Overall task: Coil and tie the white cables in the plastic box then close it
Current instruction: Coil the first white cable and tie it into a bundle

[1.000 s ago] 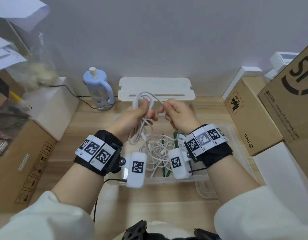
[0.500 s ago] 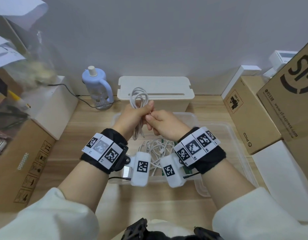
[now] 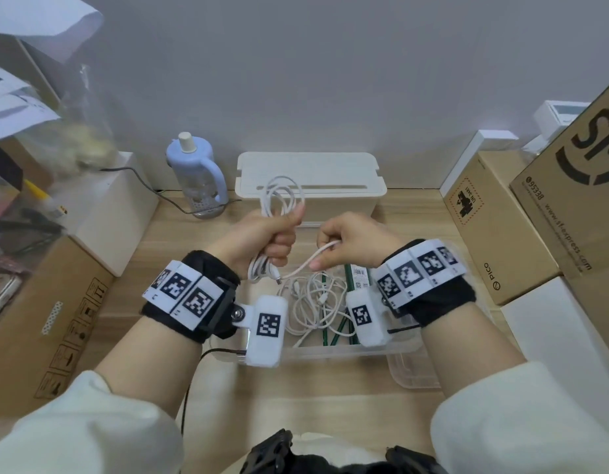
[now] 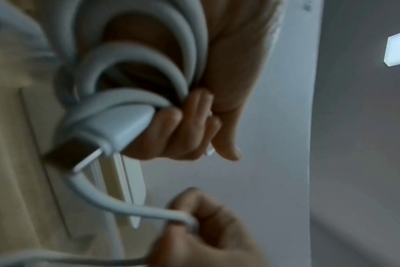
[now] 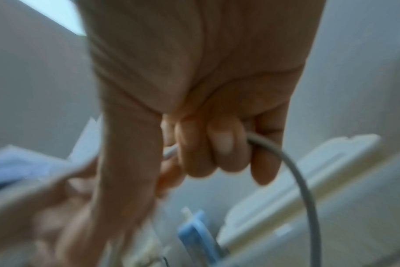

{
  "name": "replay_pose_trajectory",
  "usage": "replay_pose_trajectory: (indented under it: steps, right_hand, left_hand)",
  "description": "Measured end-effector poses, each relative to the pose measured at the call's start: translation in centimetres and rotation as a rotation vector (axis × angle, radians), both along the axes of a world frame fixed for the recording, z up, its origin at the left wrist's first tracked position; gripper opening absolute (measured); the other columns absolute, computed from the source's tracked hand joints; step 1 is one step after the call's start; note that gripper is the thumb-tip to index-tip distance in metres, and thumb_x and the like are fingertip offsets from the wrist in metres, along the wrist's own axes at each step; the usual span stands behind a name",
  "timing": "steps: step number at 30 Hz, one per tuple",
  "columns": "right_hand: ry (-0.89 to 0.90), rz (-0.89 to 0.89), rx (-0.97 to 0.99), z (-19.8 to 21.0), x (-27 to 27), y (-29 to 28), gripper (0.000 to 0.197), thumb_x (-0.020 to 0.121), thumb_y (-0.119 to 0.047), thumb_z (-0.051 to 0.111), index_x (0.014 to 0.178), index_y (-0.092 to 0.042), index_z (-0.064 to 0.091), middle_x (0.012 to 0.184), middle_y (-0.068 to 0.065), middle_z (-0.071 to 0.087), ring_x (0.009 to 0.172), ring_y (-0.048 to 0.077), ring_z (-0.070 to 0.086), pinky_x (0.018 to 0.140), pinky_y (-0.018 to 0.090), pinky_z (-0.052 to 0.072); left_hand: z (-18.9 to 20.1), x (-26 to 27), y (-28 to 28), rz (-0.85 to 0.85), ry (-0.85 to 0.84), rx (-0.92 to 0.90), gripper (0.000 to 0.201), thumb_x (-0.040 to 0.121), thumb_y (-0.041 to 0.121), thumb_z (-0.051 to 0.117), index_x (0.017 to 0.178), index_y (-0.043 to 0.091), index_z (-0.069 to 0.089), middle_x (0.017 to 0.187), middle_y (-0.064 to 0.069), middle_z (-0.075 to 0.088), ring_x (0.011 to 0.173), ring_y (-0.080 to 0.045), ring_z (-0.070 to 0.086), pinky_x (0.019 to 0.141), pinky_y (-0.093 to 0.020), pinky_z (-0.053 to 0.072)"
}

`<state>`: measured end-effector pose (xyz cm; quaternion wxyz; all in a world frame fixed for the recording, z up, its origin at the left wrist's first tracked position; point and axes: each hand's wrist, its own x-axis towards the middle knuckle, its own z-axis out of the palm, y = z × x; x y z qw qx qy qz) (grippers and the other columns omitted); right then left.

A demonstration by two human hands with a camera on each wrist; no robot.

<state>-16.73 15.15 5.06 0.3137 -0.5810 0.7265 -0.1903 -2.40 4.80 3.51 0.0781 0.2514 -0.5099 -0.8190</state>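
My left hand [image 3: 274, 234] grips a coiled white cable [image 3: 282, 196] in its fist above the clear plastic box [image 3: 330, 354]; loops stick out above and below the fist. In the left wrist view the coil [image 4: 137, 75] and its plug [image 4: 117, 130] sit against the curled fingers. My right hand [image 3: 344, 244] pinches the cable's loose tail [image 3: 309, 263], which runs down-left toward the coil's bottom. The right wrist view shows that tail [image 5: 295, 169] passing between curled fingers. More loose white cables [image 3: 316, 302] and green ties [image 3: 344, 330] lie in the box.
A white cable-organiser box [image 3: 309, 179] stands behind the hands against the wall, a pale blue bottle [image 3: 197, 176] to its left. Cardboard boxes [image 3: 494, 213] line the right side and another cardboard box [image 3: 39, 323] the left. The clear lid [image 3: 409, 371] lies at the box's near right.
My hands have drawn apart: the right hand moved right, pulling the cable's tail out from the coil. The left hand keeps its grip on the coil.
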Motion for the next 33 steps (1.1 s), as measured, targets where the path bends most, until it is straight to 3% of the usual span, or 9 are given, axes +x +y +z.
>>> replay_pose_trajectory:
  steps: [3,6,8,12,15,18,24,29,33]
  right_hand:
    - [-0.018,0.063,-0.044,2.1,0.1,0.3,0.021,0.070,-0.017,0.078,0.066,-0.023,0.058,0.052,-0.012,0.045,0.044,-0.007,0.043,0.046,0.008,0.031]
    - [-0.077,0.082,-0.136,2.8,0.5,0.0,0.012,0.071,-0.012,0.076,0.074,-0.016,0.066,0.061,-0.010,0.056,0.052,-0.004,0.049,0.054,0.010,0.039]
    - [-0.041,0.010,-0.239,2.6,0.7,-0.4,0.016,0.067,-0.014,0.078,0.071,-0.021,0.065,0.063,-0.008,0.060,0.059,0.004,0.053,0.064,0.026,0.047]
    - [0.001,-0.209,-0.457,1.6,0.4,-0.9,0.028,0.054,-0.022,0.085,0.070,-0.025,0.061,0.057,-0.011,0.051,0.054,0.003,0.045,0.059,0.024,0.041]
    - [-0.189,-0.323,-0.507,0.5,-0.2,-1.1,0.020,0.070,-0.021,0.076,0.065,-0.025,0.057,0.059,-0.006,0.051,0.055,0.008,0.043,0.055,0.022,0.039]
    - [-0.323,-0.266,-0.333,-1.3,-0.1,-1.1,0.027,0.094,-0.026,0.046,0.068,-0.022,0.054,0.056,-0.002,0.042,0.052,0.013,0.038,0.054,0.030,0.037]
    - [-0.220,-0.180,-0.218,-3.0,1.4,-1.3,0.030,0.097,-0.029,0.037,0.069,-0.028,0.049,0.058,-0.007,0.044,0.054,0.009,0.041,0.065,0.033,0.038]
    - [-0.174,-0.328,-0.439,-1.6,0.3,-0.9,0.023,0.092,-0.021,0.051,0.069,-0.024,0.046,0.060,-0.009,0.043,0.058,0.010,0.041,0.064,0.032,0.037]
    - [-0.050,-0.289,-0.583,0.7,1.1,-0.9,0.006,0.094,-0.025,0.047,0.088,-0.022,0.047,0.072,-0.007,0.050,0.072,0.018,0.049,0.069,0.033,0.038]
  left_hand:
    - [-0.9,0.1,0.2,-0.140,-0.113,-0.226,0.031,0.063,0.020,0.082,0.079,0.015,0.056,0.054,0.002,0.043,0.043,-0.006,0.034,0.039,-0.017,0.031]
    - [-0.9,-0.1,0.9,-0.319,-0.155,-0.322,0.025,0.064,0.019,0.077,0.076,0.013,0.056,0.059,-0.001,0.042,0.048,-0.009,0.033,0.043,-0.018,0.027]
    - [-0.7,-0.4,1.4,-0.341,-0.209,-0.372,0.020,0.079,0.022,0.070,0.073,0.010,0.055,0.054,-0.002,0.042,0.041,-0.008,0.033,0.041,-0.019,0.026]
    - [-0.6,-0.4,1.5,-0.396,-0.247,-0.272,0.033,0.093,0.030,0.051,0.070,0.008,0.059,0.058,-0.001,0.058,0.037,-0.006,0.036,0.040,-0.018,0.029]
    - [-0.6,0.0,0.8,-0.381,-0.078,-0.157,0.031,0.087,0.029,0.046,0.065,0.009,0.052,0.065,-0.002,0.059,0.054,-0.010,0.049,0.045,-0.017,0.041]
    - [-0.2,0.0,0.2,-0.167,0.161,0.004,0.032,0.090,0.026,0.038,0.063,0.011,0.047,0.055,0.000,0.055,0.061,-0.014,0.060,0.061,-0.022,0.053]
    - [0.0,-0.5,0.2,0.098,0.227,0.161,0.054,0.096,0.048,0.023,0.058,0.016,0.044,0.034,0.010,0.027,0.028,-0.007,0.030,0.045,-0.020,0.046]
    - [0.0,-0.3,0.3,0.066,0.074,0.095,0.059,0.090,0.060,0.026,0.051,0.017,0.039,0.034,0.008,0.023,0.027,-0.008,0.023,0.041,-0.018,0.039]
    - [-0.4,-0.3,1.2,-0.091,-0.075,-0.082,0.053,0.070,0.067,0.041,0.055,0.016,0.037,0.037,0.007,0.022,0.029,-0.008,0.020,0.040,-0.020,0.034]
